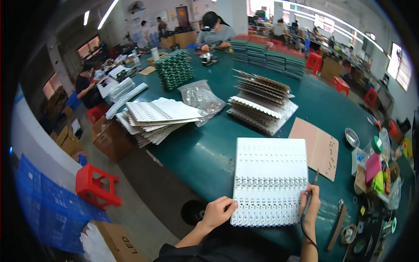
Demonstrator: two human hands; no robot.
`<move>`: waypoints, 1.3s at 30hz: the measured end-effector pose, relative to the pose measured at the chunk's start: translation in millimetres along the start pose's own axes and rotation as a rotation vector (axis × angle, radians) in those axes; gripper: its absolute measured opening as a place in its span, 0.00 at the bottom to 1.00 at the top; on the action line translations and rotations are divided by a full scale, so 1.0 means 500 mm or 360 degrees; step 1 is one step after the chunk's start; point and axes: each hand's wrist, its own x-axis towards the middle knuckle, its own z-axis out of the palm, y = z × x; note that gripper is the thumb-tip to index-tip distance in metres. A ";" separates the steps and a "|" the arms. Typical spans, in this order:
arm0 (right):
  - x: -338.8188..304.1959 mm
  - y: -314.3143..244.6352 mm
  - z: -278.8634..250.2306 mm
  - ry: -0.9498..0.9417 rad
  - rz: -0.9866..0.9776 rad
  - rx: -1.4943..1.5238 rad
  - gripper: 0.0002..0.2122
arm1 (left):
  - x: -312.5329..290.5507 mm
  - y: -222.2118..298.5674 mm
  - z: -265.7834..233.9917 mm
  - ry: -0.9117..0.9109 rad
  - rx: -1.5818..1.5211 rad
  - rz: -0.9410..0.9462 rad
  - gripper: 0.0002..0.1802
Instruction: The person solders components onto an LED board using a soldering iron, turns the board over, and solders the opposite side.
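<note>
Directly in front of the person, a white rectangular panel of LED strips (269, 179) is lying flat on the dark green table (209, 148), its long axis running away from the person and leaning slightly to the right, near short edge at the table's rim. Its face is looking matte white, ruled into many narrow crosswise rows dotted with small components; a band of rows toward the near end is showing denser, darker specks, and the near edge is looking ragged. The left hand (217, 212) is resting with fingers curled loosely against the panel's near left corner, steadying it rather than gripping. The right hand (309, 201) is clenching around a slim dark soldering iron (310, 192) like a pen, its tip pointing up and away at the panel's right edge, its cord trailing down along the forearm. Just right of the panel a flat pinkish-brown perforated board (317, 146) is lying at a slant. Farther off, fanned heaps of similar white panels (155, 118) and (262, 102) are sitting on the table, with a crinkled clear plastic bag (201, 99) between them.
</note>
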 end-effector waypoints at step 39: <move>-0.163 -0.194 0.135 -0.0446 -0.0964 0.0444 0.14 | -0.010 0.102 0.021 -0.0341 -0.1215 -0.0338 0.45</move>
